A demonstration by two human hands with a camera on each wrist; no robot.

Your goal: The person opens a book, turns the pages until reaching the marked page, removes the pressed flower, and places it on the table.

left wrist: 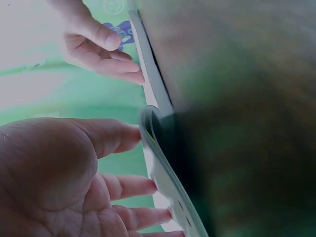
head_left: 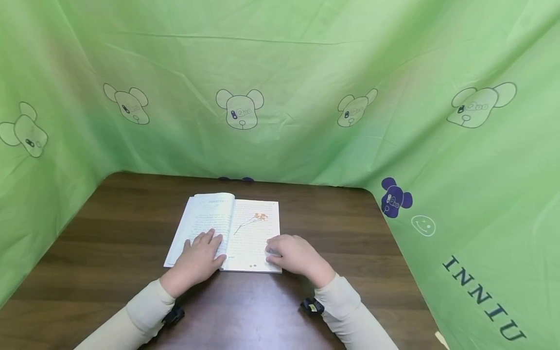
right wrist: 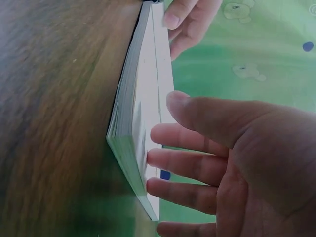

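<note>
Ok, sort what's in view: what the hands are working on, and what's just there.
In hand:
open book, lying flat on the table
left hand, fingers flat on the left page
right hand, resting on the right page
pressed flower on the right page

Just there:
wooden table
green cloth backdrop

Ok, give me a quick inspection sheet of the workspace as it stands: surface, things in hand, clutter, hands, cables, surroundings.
Surface: dark brown wood-grain table with rounded far corners.
Job's things: open book lying flat near the middle; a small orange dried flower with a thin stem lies on its right-hand page.
Clutter: nothing seen.
Hands: left hand rests flat on the left page, fingers straight; right hand touches the right page near its lower outer corner, fingers loosely bent.
Cables: nothing seen; a small black device sits at each wrist.
Surroundings: green cloth printed with bear heads encloses the table on three sides.
</note>
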